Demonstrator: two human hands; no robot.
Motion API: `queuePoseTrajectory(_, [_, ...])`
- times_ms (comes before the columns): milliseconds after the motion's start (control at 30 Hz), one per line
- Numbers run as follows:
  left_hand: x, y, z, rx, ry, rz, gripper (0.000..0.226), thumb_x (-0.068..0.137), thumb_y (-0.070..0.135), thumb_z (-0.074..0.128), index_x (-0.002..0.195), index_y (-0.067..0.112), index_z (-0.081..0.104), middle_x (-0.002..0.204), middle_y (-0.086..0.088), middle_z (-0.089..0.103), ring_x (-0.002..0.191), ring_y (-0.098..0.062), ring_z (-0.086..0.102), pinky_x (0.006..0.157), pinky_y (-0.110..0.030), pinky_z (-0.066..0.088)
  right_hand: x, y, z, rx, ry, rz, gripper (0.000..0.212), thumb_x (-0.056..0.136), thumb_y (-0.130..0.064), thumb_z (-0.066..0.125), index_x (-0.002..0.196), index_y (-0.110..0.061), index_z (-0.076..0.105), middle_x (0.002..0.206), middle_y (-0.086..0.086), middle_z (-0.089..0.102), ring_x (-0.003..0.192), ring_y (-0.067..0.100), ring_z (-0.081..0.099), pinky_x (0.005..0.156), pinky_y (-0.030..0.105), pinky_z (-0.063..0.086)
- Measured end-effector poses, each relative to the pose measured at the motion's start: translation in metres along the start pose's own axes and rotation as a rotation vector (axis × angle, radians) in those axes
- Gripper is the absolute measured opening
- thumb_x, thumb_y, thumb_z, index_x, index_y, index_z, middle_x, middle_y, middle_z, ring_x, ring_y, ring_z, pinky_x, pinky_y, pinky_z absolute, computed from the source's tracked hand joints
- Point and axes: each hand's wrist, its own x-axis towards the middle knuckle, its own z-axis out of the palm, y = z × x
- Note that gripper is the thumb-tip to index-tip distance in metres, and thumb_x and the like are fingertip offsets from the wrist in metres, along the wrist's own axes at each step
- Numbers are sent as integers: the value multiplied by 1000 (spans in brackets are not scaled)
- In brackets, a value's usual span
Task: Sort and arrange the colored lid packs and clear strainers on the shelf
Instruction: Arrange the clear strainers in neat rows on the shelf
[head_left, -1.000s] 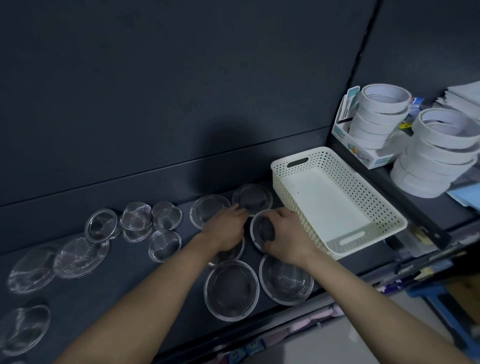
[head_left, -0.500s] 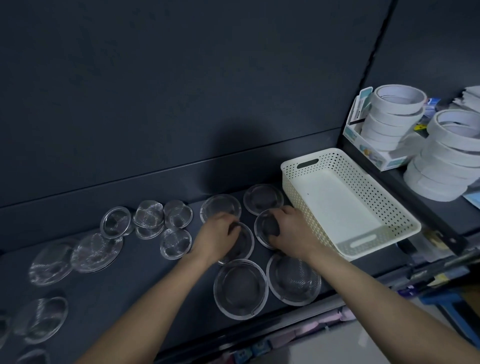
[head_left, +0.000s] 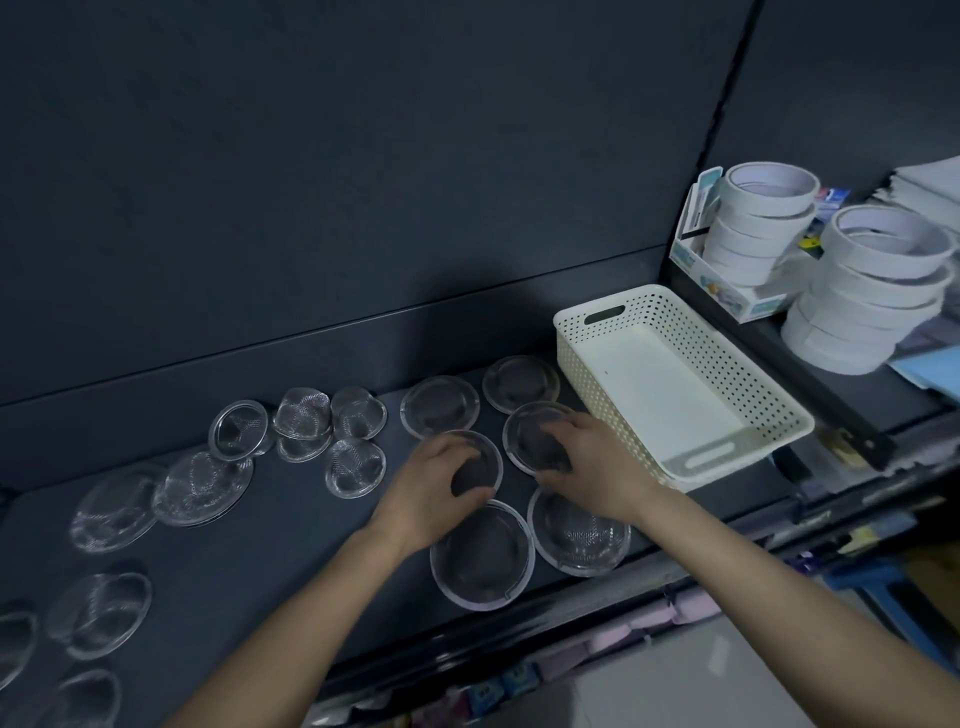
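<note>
Six clear strainers sit in a two-wide block on the dark shelf (head_left: 249, 561), just left of the white basket (head_left: 691, 415), apparently to group like sizes. The left hand (head_left: 431, 488) lies palm-down, fingers curled over the middle-left strainer (head_left: 480, 460), grasping its rim. The right hand (head_left: 587, 467) likewise grips the middle-right strainer (head_left: 530, 431), thumb at its near edge. Both forearms reach in from the near side. Smaller strainers (head_left: 332, 431) lie loose farther left. No coloured lid packs are identifiable.

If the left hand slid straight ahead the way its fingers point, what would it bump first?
Probably the clear strainer behind the one the left hand rests on, then the dark back wall. Depth is hard to judge here.
</note>
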Motion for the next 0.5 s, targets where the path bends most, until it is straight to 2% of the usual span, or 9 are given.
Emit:
queuePoseTrajectory(67, [-10,3,-1,11,-19,11,55,75,52,66,116,16,65,126,4,53,120,-9,41,96,-7,20,-13,1,4,2,-43,23,67,82,-40,68,139,-14,44,135,11,45,123,25,47,103,26,37])
queuePoseTrajectory(133, [-20,7,-1,19,-50,15,72,64,68,49,114,19,66,120,6,53,113,-6,38,92,-6,19,-23,2,8,-8,-91,45,68,81,-44,66,139,-17,44,135,9,44,127,27,41,106,32,38])
queuePoseTrajectory(200, [-28,10,0,53,-149,19,82,58,72,44,120,22,63,121,6,51,116,-9,37,94,-9,21,-33,2,10,-25,-153,57,63,79,-47,65,134,-21,48,133,8,43,127,30,37,105,39,38])
queuePoseTrajectory(300, [-35,13,1,94,-293,-6,75,67,61,62,131,23,53,125,3,49,122,-14,37,101,-18,27,-42,2,13,-75,-206,59,52,77,-41,64,123,-22,53,125,9,46,119,32,39,99,39,41])
queuePoseTrajectory(367, [-38,15,2,76,-301,-26,68,74,48,71,134,23,49,125,1,49,122,-16,40,101,-21,31,-45,1,15,-97,-190,59,50,77,-37,64,123,-21,53,123,9,47,115,32,40,96,39,42])
queuePoseTrajectory(500, [-44,22,5,79,-328,0,71,73,41,75,135,26,46,127,3,47,122,-12,39,97,-13,26,-45,0,18,-115,-139,54,44,74,-33,63,115,-20,54,115,8,52,111,32,43,93,40,44])
